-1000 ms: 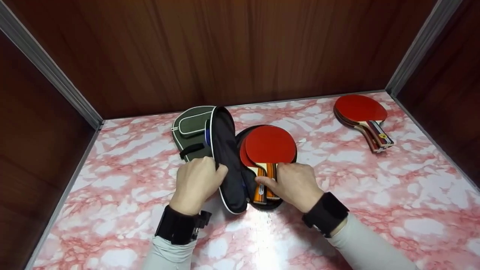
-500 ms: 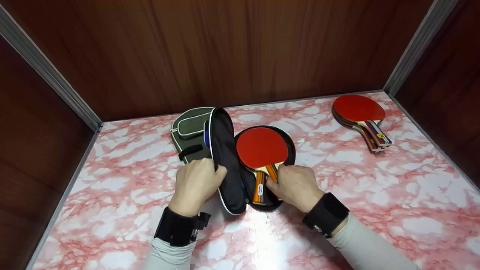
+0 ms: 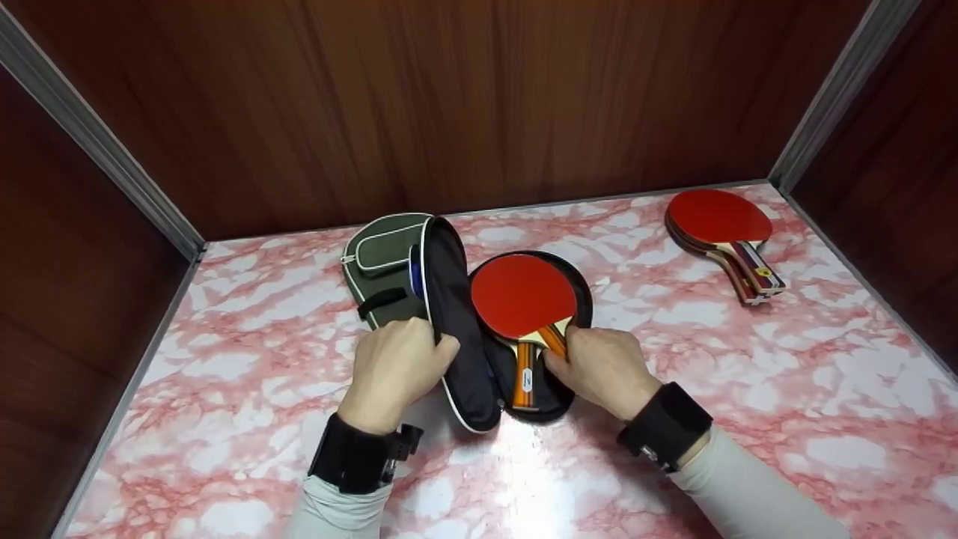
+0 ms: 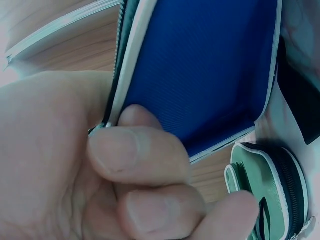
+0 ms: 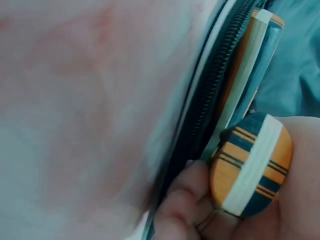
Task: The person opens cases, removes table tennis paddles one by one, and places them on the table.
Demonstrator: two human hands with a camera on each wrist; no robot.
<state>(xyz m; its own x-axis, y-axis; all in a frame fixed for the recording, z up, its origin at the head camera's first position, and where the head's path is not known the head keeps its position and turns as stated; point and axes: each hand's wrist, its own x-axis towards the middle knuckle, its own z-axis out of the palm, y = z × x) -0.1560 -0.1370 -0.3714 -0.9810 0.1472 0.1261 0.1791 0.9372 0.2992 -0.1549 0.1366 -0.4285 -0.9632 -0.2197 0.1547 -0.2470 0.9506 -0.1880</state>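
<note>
My left hand (image 3: 400, 367) grips the edge of the raised cover (image 3: 458, 337) of a paddle case, black-lined with white piping. A blue surface (image 4: 200, 65) of the case shows beyond its fingers in the left wrist view. In the case's black base (image 3: 580, 292) lie two table tennis paddles, one over the other. My right hand (image 3: 606, 367) grips the striped handle of the upper paddle (image 3: 524, 296), whose red face is up; the handle's butt end (image 5: 252, 165) shows in the right wrist view. The lower paddle (image 3: 525, 382) has its handle pointing toward me; its face is mostly hidden.
At the back right of the marbled table (image 3: 224, 419) lies a stack of red paddles (image 3: 718, 217). A green case part (image 3: 385, 258) with a pocket and strap lies left of the cover; whether it is a separate case, I cannot tell. Wooden panels (image 3: 479, 105) enclose the table.
The upper paddle's face has shifted left over the lower one, and its handle has turned askew to the right, with the right hand on it. My left hand stays at the cover.
</note>
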